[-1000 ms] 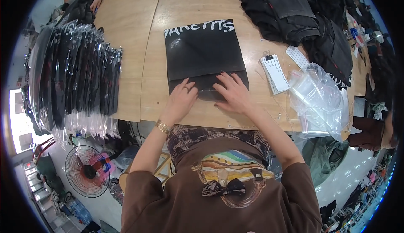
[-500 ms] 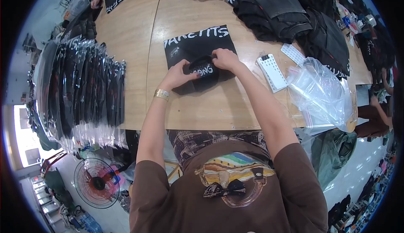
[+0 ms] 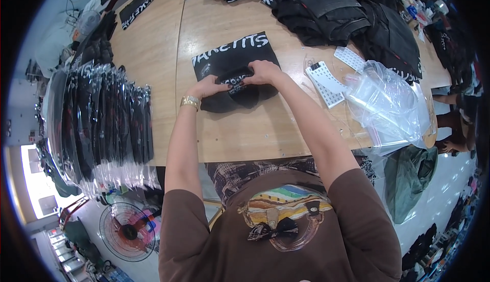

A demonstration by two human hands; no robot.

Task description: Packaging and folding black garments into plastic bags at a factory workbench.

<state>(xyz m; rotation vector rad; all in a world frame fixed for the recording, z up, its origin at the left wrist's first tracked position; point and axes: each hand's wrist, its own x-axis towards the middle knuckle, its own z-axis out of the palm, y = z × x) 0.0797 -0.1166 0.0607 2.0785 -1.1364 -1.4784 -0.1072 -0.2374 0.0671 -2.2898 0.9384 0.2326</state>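
Clear bags point(image 3: 120, 176) at left, black garments point(image 3: 102, 124) inside; hands point(image 3: 264, 72) grip folded top point(image 3: 232, 61).

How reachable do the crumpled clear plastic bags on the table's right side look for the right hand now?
Likely yes: the clear bags lie to the right of the right hand, with flat white rectangular cards between. It would probably first have to release the folded black cloth garment.

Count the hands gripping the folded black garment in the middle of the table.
2: the left hand toward the left side of the folded black garment, the right hand toward its right.
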